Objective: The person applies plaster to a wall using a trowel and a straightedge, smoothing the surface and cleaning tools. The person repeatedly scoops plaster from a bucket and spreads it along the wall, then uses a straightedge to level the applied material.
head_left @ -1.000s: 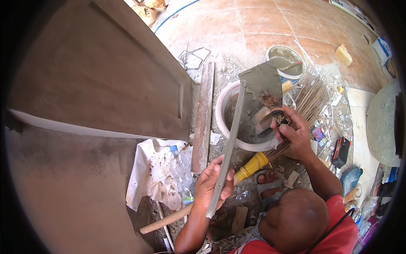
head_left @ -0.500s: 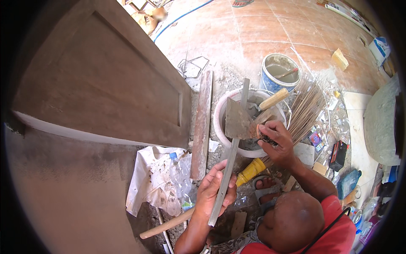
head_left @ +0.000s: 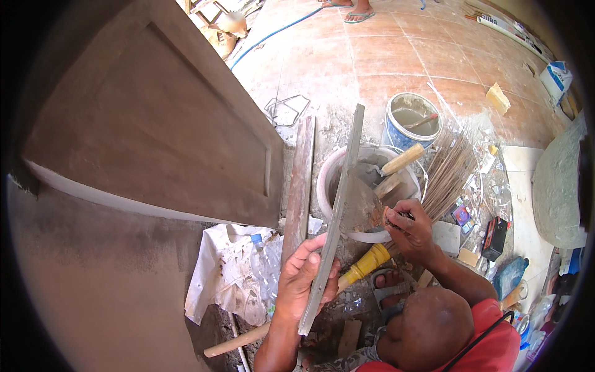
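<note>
My left hand (head_left: 304,276) is wrapped round the lower part of a long, narrow grey-coated strip (head_left: 334,217), which slants up over a pale bucket (head_left: 323,192). My right hand (head_left: 412,232) grips a putty knife by its handle. Its wide, mortar-smeared blade (head_left: 361,201) lies against the right side of the strip, partly behind it, above the bucket. Inside the bucket are grey mortar and a tool with a wooden handle (head_left: 403,159). Under my hands runs a stick broom with a yellow collar (head_left: 367,263) and thin bristles (head_left: 451,161).
A blue-and-white bucket (head_left: 392,133) holding a brush stands beyond. To the left are a brown panelled door (head_left: 167,124), a wooden plank (head_left: 299,180), a plastic bottle (head_left: 265,270) and a dirty white sheet (head_left: 214,266). Debris litters the right side. Another person's sandalled foot (head_left: 359,17) shows at the top.
The blade has gone from lying over the strip to its right side, partly behind it. My right hand has dropped slightly. More of the other person's feet shows at the top.
</note>
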A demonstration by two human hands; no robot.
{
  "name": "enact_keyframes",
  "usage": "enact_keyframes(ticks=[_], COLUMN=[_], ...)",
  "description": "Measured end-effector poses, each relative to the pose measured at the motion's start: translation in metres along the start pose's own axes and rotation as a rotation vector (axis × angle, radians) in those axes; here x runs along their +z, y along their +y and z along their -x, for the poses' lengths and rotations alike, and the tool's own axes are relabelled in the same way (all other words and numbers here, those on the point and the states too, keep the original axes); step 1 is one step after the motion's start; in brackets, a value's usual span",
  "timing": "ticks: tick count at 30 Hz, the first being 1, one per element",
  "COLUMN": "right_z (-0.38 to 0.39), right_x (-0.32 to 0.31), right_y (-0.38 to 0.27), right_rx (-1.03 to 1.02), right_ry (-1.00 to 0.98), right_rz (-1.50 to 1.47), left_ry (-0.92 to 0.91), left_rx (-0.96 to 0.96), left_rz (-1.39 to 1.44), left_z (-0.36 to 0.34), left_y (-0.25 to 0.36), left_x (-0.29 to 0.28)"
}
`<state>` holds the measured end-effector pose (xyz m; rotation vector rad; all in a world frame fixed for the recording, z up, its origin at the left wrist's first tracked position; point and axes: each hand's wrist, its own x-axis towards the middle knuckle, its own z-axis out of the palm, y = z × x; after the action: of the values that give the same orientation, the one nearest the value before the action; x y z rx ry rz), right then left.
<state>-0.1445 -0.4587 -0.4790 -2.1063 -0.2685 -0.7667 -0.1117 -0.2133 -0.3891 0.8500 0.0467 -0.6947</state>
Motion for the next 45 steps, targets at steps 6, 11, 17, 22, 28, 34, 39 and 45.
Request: enact_keyframes(ticks=[6,11,17,22,28,34,39,45], right_z=[0.008,-0.004,-0.027,-0.038,-0.034,-0.029,-0.015,0.0], right_x=[-0.015,-0.033,-0.037,-0.036,-0.033,-0.029,-0.014,-0.005], right_y=[0.007,-0.003,0.004,0.007,0.013,0.02,0.017,0.01], right_rx=[0.04,0.244,0.407,0.442,0.342,0.263,0.34,0.513], right_ry=[-0.114,-0.031,-0.094,-0.114,-0.189,-0.288,-0.283,-0.328], right_rz=[0.077,-0.192,-0.327,-0.338,-0.328,-0.315,-0.443,-0.578], left_ry=[0.094,0.218,0.192,0.141,0.152,0.19,0.222,0.272], left_rx=[0.136,0.185,0.155,0.115,0.059,0.053,0.038,0.047], left_rz=[-0.154,-0.4,-0.437,-0.438,-0.363,-0.316,-0.262,-0.255], left_z=[0.001,0.001,0.002,0.002,0.0,-0.004,-0.01,-0.019], left_y=[0.014,0.021,0.021,0.022,0.023,0.022,0.019,0.012], left_x=[-0.006,-0.02,-0.022,-0.024,-0.028,-0.021,-0.019,-0.015])
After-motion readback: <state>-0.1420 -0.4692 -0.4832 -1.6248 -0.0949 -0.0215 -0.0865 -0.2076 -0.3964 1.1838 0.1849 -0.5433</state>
